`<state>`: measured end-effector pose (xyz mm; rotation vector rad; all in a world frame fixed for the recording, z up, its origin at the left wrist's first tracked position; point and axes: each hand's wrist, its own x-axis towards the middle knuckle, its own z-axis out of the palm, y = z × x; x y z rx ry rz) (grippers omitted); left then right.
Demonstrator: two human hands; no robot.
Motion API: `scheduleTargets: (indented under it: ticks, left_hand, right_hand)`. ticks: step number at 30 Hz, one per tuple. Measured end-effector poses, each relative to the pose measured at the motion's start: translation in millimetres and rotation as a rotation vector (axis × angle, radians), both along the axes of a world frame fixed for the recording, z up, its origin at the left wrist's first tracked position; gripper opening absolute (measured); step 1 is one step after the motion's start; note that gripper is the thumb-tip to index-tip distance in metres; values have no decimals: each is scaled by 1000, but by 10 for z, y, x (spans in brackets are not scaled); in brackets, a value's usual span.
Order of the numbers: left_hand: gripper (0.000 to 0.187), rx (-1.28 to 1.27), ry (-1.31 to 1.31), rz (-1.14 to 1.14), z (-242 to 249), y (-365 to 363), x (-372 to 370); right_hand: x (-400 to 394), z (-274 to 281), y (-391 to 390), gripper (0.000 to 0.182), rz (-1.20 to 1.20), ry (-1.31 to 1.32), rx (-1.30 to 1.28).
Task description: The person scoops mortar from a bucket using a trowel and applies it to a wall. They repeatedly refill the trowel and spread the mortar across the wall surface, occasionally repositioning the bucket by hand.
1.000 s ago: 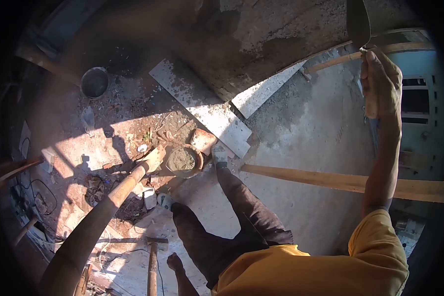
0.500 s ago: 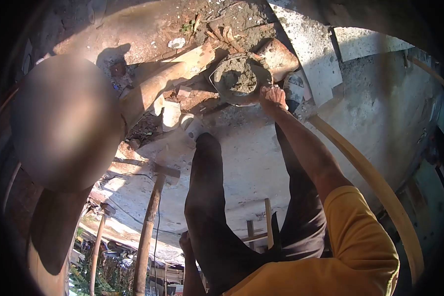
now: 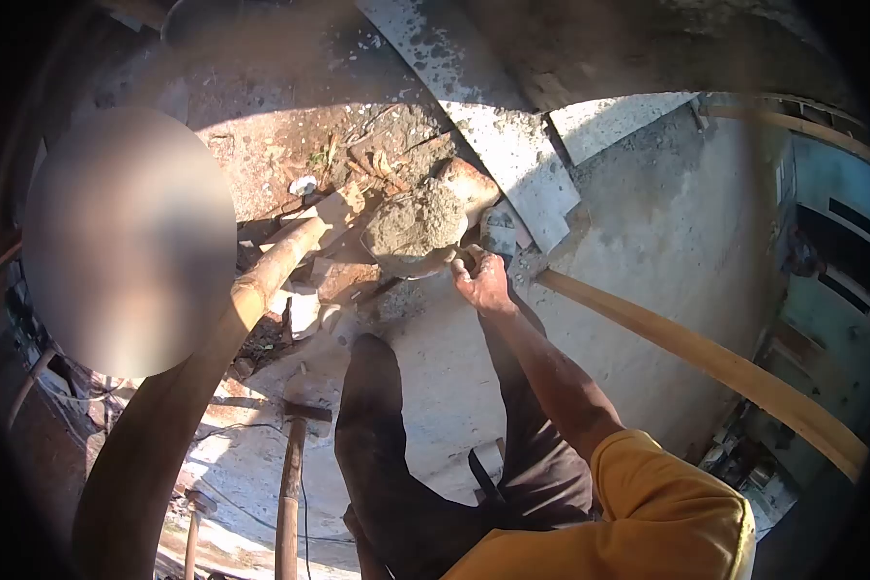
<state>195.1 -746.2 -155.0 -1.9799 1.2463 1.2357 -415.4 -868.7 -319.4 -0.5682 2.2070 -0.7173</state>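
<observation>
A bucket stands ahead of my knees, with a lumpy heap of wet grey mortar rising over its top and hiding most of its rim. My right hand is closed at the near right side of the bucket. Its thumb and fingers wrap a short, handle-like piece at the mortar's edge; what that piece belongs to is hidden. Down beside my left thigh, only a dark sliver of my left hand shows, its fingers out of sight.
A long wooden post slants up on the left beside a blurred-out area. A hammer with a long handle stands near my left knee. On the right lies a curved wooden plank. Pale boards and rubble lie beyond the bucket.
The mortar, hollowed in the middle before, now shows as a raised heap covering the bucket's mouth. My right hand has turned, thumb now visible. The whole view has shifted, with the bucket lower and further left.
</observation>
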Motion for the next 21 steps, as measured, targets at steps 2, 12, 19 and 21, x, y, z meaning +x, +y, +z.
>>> scheduleTargets:
  ticks: [2, 12, 19, 21]
  left_hand:
    - [28, -55, 94, -68, -161, -150, -63]
    - [22, -164, 323, 418, 85, -1019, -466]
    - [21, -158, 256, 651, 280, -613, -696]
    - [15, -54, 153, 546, 228, -327, -584]
  right_hand:
    - [-474, 967, -138, 34, 84, 339, 92]
    - [-1656, 5873, -347, 22, 394, -46, 4]
    - [-3611, 5881, 17, 40, 167, 144, 25]
    - [-3576, 6765, -143, 39, -73, 426, -189]
